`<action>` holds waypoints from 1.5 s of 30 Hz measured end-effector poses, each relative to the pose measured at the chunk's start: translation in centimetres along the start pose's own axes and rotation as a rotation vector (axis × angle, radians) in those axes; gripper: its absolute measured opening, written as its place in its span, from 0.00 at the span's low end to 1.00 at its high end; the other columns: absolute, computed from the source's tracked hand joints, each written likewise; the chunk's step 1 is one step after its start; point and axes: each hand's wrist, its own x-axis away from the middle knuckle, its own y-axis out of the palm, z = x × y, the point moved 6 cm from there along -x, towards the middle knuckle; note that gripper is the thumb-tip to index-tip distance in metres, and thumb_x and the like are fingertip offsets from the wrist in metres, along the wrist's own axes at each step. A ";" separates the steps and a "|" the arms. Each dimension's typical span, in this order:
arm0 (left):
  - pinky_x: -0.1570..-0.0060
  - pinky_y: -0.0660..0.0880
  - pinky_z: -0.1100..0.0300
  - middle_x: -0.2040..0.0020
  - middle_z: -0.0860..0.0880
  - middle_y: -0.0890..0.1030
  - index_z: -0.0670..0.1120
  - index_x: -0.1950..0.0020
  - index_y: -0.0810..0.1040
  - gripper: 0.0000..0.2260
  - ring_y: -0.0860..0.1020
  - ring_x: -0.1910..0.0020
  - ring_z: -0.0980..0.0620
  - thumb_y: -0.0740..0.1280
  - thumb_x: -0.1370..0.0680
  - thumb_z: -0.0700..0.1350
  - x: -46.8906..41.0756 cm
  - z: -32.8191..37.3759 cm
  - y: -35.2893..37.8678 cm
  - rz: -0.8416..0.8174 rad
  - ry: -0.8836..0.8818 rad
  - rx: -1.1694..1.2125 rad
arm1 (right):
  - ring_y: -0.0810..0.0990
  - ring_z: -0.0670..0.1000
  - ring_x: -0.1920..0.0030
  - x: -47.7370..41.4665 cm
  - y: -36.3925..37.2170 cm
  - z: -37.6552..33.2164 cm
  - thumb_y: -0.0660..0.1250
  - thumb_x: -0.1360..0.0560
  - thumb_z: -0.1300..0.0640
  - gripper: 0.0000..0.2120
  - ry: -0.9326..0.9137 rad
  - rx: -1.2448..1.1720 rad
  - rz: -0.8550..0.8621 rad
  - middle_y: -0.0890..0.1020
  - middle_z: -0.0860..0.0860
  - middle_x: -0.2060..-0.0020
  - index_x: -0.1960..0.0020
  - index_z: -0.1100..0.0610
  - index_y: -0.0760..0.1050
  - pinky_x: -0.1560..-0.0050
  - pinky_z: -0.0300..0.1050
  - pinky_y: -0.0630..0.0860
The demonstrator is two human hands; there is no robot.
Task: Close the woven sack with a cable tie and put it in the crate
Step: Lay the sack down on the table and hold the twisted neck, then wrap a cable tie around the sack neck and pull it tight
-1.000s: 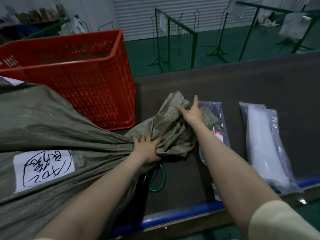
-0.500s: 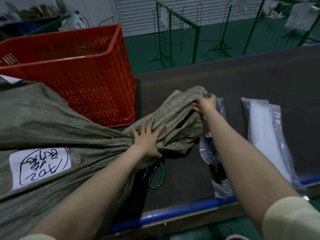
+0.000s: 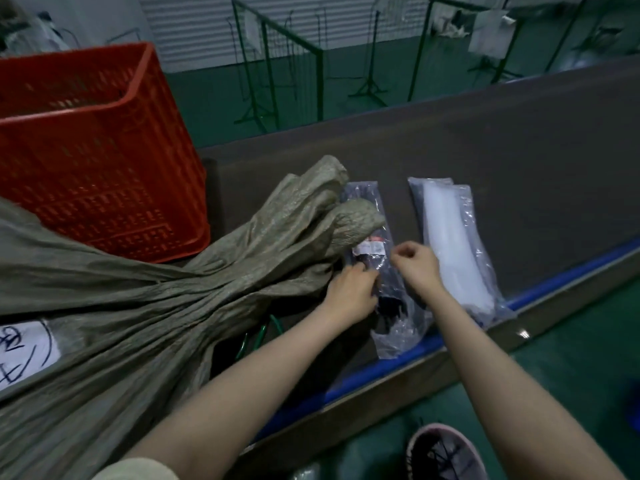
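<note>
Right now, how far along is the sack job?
Early. The woven sack lies on the table with its neck bunched, but no tie shows round it. In hand: both the left hand and right hand are at the pack of black cable ties, seemingly drawing one out. Left: cinching the neck and lifting the sack into the red crate.

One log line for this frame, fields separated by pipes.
stage: fetching tie | left hand: on clear bag of black cable ties | right hand: pinched above it | grey-green woven sack: untied | red plastic crate: sack outside
</note>
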 end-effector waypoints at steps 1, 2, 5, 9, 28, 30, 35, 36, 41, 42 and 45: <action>0.44 0.72 0.49 0.40 0.39 0.75 0.42 0.42 0.73 0.14 0.73 0.38 0.39 0.64 0.26 0.43 -0.1 -0.2 1.2 -0.035 -0.016 0.030 | 0.76 0.49 0.55 0.9 0.1 0.8 0.67 0.30 0.60 0.06 0.016 0.079 -0.056 0.81 0.53 0.60 0.55 0.59 0.82 0.54 0.39 0.69; 0.45 0.73 0.50 0.40 0.39 0.76 0.42 0.43 0.73 0.13 0.74 0.39 0.39 0.65 0.27 0.44 -0.1 -0.4 2.2 -0.061 -0.033 0.052 | 0.76 0.49 0.56 1.8 0.1 1.5 0.68 0.30 0.58 0.06 0.037 0.153 -0.113 0.80 0.53 0.61 0.57 0.58 0.81 0.54 0.40 0.69; 0.45 0.72 0.50 0.39 0.41 0.75 0.43 0.41 0.70 0.17 0.74 0.39 0.40 0.67 0.27 0.45 -0.1 -1.0 3.6 -0.069 -0.061 0.079 | 0.81 0.54 0.52 4.1 0.7 2.1 0.69 0.31 0.53 0.11 0.040 0.405 -0.265 0.83 0.57 0.57 0.55 0.61 0.82 0.52 0.43 0.74; 0.45 0.73 0.49 0.38 0.43 0.75 0.46 0.39 0.69 0.18 0.75 0.39 0.41 0.67 0.27 0.44 -0.2 -0.8 3.7 -0.037 -0.032 0.084 | 0.80 0.58 0.42 5.7 2.2 1.8 0.67 0.30 0.51 0.18 -0.033 0.703 -0.299 0.82 0.58 0.45 0.44 0.59 0.78 0.44 0.47 0.75; 0.52 0.68 0.58 0.55 0.41 0.78 0.41 0.49 0.82 0.10 0.77 0.53 0.49 0.65 0.23 0.46 1.0 -1.1 1.2 0.115 0.122 0.354 | 0.75 0.49 0.72 11.1 -4.6 -6.7 0.66 0.29 0.51 0.11 -0.728 0.315 0.471 0.79 0.51 0.70 0.63 0.58 0.81 0.69 0.41 0.69; 0.57 0.68 0.66 0.61 0.46 0.77 0.37 0.53 0.82 0.09 0.75 0.61 0.62 0.66 0.24 0.42 1.9 -1.3 0.1 0.161 0.098 0.590 | 0.74 0.43 0.67 10.0 -4.3 -7.0 0.68 0.28 0.49 0.10 -0.593 0.069 0.289 0.78 0.48 0.64 0.54 0.56 0.81 0.63 0.39 0.72; 0.60 0.70 0.69 0.64 0.53 0.78 0.43 0.55 0.78 0.07 0.74 0.71 0.72 0.62 0.22 0.37 3.2 -3.3 -4.1 0.346 -0.076 1.058 | 0.75 0.43 0.55 9.1 0.5 -6.9 0.67 0.26 0.51 0.20 -0.441 -0.055 -0.085 0.76 0.47 0.50 0.36 0.55 0.74 0.56 0.24 0.70; 0.61 0.71 0.71 0.64 0.53 0.78 0.43 0.54 0.79 0.08 0.75 0.71 0.72 0.61 0.22 0.38 3.7 -3.8 -5.0 0.354 -0.078 1.062 | 0.76 0.46 0.51 9.2 1.7 -7.0 0.66 0.25 0.53 0.19 -0.409 -0.088 -0.139 0.77 0.49 0.46 0.35 0.56 0.73 0.51 0.25 0.71; 0.62 0.72 0.66 0.64 0.48 0.78 0.38 0.50 0.81 0.09 0.76 0.70 0.63 0.61 0.21 0.38 6.2 -6.4 -7.2 0.307 -0.109 0.941 | 0.77 0.50 0.50 9.3 5.7 -9.9 0.63 0.23 0.59 0.13 -0.347 -0.279 -0.215 0.80 0.53 0.52 0.41 0.62 0.77 0.49 0.39 0.74; 0.62 0.71 0.62 0.66 0.47 0.78 0.40 0.55 0.80 0.09 0.75 0.72 0.61 0.61 0.21 0.38 6.7 -7.3 -6.9 0.239 -0.138 0.931 | 0.76 0.50 0.53 9.3 6.5 -10.5 0.63 0.23 0.60 0.11 -0.362 -0.252 -0.232 0.80 0.54 0.56 0.46 0.64 0.78 0.55 0.35 0.71; 0.61 0.71 0.58 0.69 0.48 0.79 0.42 0.59 0.82 0.08 0.76 0.73 0.60 0.65 0.23 0.40 8.6 -10.0 -6.7 0.115 -0.214 0.838 | 0.76 0.49 0.63 10.0 9.1 -11.0 0.62 0.23 0.62 0.09 -0.336 -0.166 -0.325 0.79 0.57 0.65 0.59 0.62 0.79 0.65 0.32 0.69</action>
